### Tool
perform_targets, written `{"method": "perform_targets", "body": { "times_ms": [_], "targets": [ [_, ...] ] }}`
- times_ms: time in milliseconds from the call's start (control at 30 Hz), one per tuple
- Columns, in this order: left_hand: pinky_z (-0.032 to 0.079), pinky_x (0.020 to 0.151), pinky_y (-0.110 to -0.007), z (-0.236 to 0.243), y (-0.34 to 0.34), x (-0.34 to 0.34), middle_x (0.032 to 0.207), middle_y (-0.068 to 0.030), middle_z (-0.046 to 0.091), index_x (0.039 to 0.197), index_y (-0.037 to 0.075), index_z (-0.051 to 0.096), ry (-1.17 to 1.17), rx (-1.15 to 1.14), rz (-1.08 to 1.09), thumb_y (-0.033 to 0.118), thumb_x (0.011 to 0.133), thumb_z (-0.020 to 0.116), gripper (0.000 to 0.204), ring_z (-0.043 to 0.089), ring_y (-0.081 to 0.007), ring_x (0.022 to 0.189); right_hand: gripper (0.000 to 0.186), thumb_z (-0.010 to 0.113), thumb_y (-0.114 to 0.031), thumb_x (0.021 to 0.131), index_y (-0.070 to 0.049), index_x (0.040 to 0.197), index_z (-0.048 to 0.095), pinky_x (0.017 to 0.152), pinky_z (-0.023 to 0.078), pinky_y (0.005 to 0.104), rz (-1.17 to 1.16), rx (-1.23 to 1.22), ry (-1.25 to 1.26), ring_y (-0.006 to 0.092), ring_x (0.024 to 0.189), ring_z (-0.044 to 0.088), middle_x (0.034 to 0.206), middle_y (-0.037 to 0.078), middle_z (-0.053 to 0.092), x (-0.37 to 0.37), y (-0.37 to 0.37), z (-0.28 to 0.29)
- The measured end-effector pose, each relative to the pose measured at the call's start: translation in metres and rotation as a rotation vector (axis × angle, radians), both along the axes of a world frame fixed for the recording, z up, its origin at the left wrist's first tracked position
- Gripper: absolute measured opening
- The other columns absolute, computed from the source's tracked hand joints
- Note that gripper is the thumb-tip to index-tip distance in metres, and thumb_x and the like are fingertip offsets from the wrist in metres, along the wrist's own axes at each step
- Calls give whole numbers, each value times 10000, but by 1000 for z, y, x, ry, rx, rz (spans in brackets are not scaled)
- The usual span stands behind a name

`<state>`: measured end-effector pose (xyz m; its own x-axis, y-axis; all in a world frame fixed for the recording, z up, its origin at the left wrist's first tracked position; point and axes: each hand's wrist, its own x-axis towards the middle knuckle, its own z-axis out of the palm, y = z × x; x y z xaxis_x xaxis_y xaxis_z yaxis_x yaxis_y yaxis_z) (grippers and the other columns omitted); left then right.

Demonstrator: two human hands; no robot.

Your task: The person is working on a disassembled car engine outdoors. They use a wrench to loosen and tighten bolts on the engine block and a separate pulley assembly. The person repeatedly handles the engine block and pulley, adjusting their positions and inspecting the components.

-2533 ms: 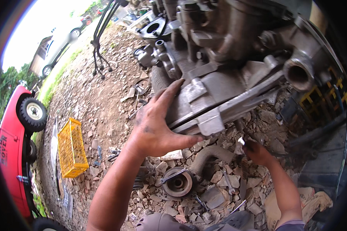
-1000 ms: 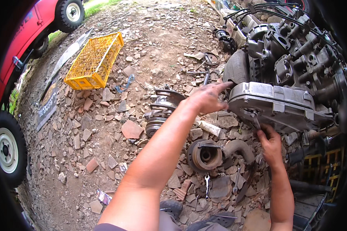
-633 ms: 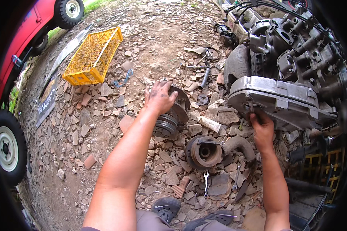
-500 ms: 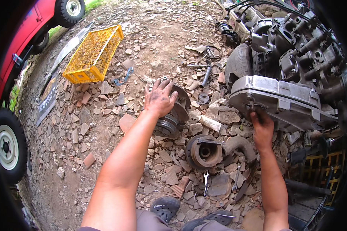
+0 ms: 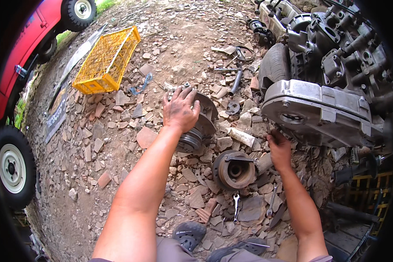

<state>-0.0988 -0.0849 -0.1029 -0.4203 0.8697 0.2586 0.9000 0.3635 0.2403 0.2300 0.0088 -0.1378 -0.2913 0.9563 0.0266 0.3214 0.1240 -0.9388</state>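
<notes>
**Left hand on the pulley, right hand under the engine cover**

Take the pulley (image 5: pixel 195 124) as the landmark; it lies on its side among broken stone on the ground. Far to its left stand a red vehicle (image 5: pixel 22 48) and its wheel (image 5: pixel 12 166). Up and left of the pulley lies a yellow crate (image 5: pixel 104 61), with a blue tool (image 5: pixel 143 84) between the two.

The left hand (image 5: pixel 180 109) rests on top of the pulley, fingers spread and curled over its upper rim: a loose grasp on it, not a clench. The step in hand looks like taking hold of the pulley to lift or turn it. Next it calls for a firmer hold round the rim, since the piece looks heavy and sits on loose rubble.

Just below and right of the pulley lies a rusty drum (image 5: pixel 234 169), with a spanner (image 5: pixel 236 206) below that. Right of the drum, the right hand (image 5: pixel 280 150) reaches up to the lower edge of the grey engine cover (image 5: pixel 318 113); its fingers are partly hidden, so I cannot tell whether they hold anything.
</notes>
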Motion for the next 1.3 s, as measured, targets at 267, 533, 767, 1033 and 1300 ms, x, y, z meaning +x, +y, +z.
{"method": "perform_targets", "body": {
  "times_ms": [267,533,767,1033,1300],
  "targets": [
    [180,1130,-522,2,0,2,1403,-8,488,1317,194,535,9,-7,8,367,914,464,444,372,-224,1356,181,615,-93,933,13,1074,655,838,464,241,58,-88,218,100,935,603,1004,39,683,-24,6,-12],
    [182,1125,-535,3,0,2,1401,-14,487,1326,206,519,13,-27,5,351,916,466,438,382,-251,1349,212,614,-101,930,9,1106,658,869,460,271,29,94,108,115,934,606,1023,62,694,-37,19,-21],
    [177,1124,-538,4,2,3,1383,-11,502,1309,192,530,21,-7,-2,342,904,474,435,384,-245,1344,179,609,-94,930,-19,1076,678,868,446,266,169,-24,194,108,938,602,1015,49,697,-57,25,-23],
    [183,1118,-544,4,-1,1,1392,-8,490,1310,206,527,29,-24,4,347,899,475,438,381,-238,1345,113,500,-56,982,-32,1039,595,848,462,271,192,116,192,116,922,597,975,23,650,-75,11,-28],
    [175,1128,-537,7,-2,2,1405,-5,483,1321,212,519,22,-46,11,355,905,456,444,379,-237,1353,125,452,13,955,-57,1044,504,753,504,376,267,430,-240,280,840,652,884,143,611,-56,22,-24]
  ]
}}
